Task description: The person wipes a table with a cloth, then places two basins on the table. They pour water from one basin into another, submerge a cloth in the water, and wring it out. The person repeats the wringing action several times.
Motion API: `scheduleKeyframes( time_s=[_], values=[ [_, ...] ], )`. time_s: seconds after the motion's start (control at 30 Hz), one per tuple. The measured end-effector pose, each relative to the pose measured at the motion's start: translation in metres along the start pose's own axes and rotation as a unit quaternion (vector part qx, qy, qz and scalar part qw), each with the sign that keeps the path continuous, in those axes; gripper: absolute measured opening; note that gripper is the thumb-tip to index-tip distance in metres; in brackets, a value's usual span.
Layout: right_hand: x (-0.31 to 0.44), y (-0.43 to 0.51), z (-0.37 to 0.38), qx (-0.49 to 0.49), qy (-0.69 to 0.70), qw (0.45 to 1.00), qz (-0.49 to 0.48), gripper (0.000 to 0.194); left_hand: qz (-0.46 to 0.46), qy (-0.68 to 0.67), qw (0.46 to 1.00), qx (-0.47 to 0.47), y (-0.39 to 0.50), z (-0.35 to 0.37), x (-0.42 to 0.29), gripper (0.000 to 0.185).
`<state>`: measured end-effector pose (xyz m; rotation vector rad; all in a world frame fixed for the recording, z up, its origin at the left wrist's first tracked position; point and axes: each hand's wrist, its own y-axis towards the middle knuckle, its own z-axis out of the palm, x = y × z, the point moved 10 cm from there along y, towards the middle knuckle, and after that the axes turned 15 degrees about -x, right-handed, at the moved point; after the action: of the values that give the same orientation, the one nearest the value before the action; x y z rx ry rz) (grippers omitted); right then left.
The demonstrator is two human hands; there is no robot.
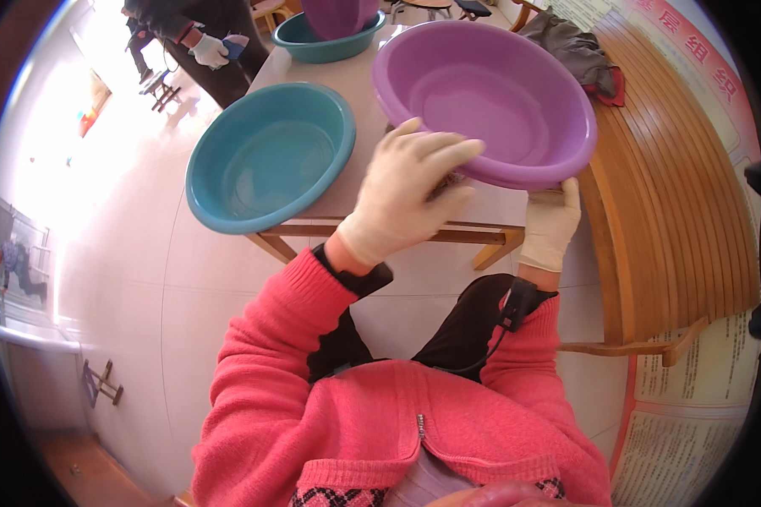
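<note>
A large purple plastic basin [482,108] is tilted over the near right part of the table [371,146]. My right hand [552,222], in a pale glove, grips its near right rim from below. My left hand [412,184], gloved as well and slightly blurred, is at the near left rim with its fingers apart. Between its thumb and fingers shows a bit of something dark [445,184], mostly hidden; whether the hand touches it I cannot tell. To the left, a teal plastic basin [269,155] reaches past the table's left edge.
At the far end stands another teal basin [330,47] with a purple basin [339,16] in it. A slatted wooden bench [666,209] runs along the right, with dark clothing [571,54] on it. Beyond the table, another person's gloved hand [210,51] holds a cloth-like item [234,47].
</note>
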<state>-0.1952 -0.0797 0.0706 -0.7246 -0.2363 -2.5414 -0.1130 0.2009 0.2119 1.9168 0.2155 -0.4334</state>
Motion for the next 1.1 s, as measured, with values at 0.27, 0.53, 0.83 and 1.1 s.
scheduleKeyframes(
  time_s=[0.27, 0.53, 0.83, 1.1],
  values=[
    [0.022, 0.004, -0.005, -0.023, 0.011, 1.000, 0.005, 0.037, -0.586, -0.146, 0.757, -0.252, -0.214, -0.159, 0.112, 0.037],
    [0.032, -0.001, 0.004, 0.012, 0.012, 1.000, 0.009, 0.017, -0.633, -0.168, 0.655, -0.376, -0.255, -0.233, 0.176, 0.060],
    [0.044, -0.026, 0.029, -0.049, -0.032, 0.998, -0.035, 0.023, -0.652, -0.194, 0.620, -0.391, -0.262, -0.232, 0.207, 0.039],
    [-0.018, -0.054, 0.081, 0.044, -0.046, 0.998, 0.026, 0.021, -0.512, -0.276, 0.603, -0.546, -0.305, -0.334, 0.181, 0.031]
  ],
)
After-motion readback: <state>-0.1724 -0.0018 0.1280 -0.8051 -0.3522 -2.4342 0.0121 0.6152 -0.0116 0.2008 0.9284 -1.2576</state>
